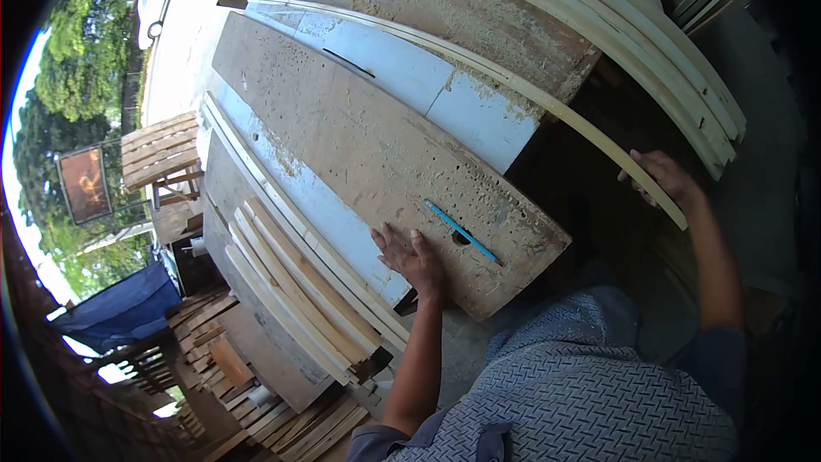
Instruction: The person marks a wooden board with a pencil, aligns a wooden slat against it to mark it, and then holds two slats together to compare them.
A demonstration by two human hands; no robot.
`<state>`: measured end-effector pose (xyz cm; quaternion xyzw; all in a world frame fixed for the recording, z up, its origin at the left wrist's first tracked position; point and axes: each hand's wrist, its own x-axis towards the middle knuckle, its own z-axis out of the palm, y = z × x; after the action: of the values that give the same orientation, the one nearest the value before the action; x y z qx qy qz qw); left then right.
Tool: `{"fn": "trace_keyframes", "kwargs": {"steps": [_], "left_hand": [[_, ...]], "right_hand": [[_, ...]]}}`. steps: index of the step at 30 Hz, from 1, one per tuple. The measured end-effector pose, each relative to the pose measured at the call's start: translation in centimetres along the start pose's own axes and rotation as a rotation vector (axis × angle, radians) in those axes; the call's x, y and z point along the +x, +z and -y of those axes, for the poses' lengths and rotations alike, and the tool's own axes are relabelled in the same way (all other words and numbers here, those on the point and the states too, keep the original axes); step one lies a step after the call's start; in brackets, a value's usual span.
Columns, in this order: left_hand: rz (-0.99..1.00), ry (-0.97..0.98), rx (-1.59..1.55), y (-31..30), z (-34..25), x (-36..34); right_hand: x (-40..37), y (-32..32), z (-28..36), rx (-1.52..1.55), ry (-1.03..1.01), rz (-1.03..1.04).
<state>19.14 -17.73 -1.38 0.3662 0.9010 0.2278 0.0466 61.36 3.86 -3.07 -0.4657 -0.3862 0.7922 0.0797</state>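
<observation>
while the right hand [663, 180] is clamped on a long pale wood strip [581, 125] close to its near end, the left hand [410, 262] lies flat, fingers apart, at the edge of a worn brown board [342, 141]. the wood strip stretches away over the pale blue counter [492, 120], to the right of the brown board. a blue pencil [463, 232] rests on the board, near the left hand, across a dark hole. sawdust [286, 158] is scattered about.

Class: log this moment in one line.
left hand: at brown board edge | right hand: holding strip near its end | blue pencil: on board
</observation>
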Motion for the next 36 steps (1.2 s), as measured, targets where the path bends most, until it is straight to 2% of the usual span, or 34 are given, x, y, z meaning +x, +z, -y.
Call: {"fn": "trace_keyframes", "kwargs": {"steps": [36], "left_hand": [[-0.088, 0.006, -0.032, 0.41, 0.80, -0.18]], "right_hand": [[-0.32, 0.29, 0.00, -0.036, -0.027, 0.015]]}}
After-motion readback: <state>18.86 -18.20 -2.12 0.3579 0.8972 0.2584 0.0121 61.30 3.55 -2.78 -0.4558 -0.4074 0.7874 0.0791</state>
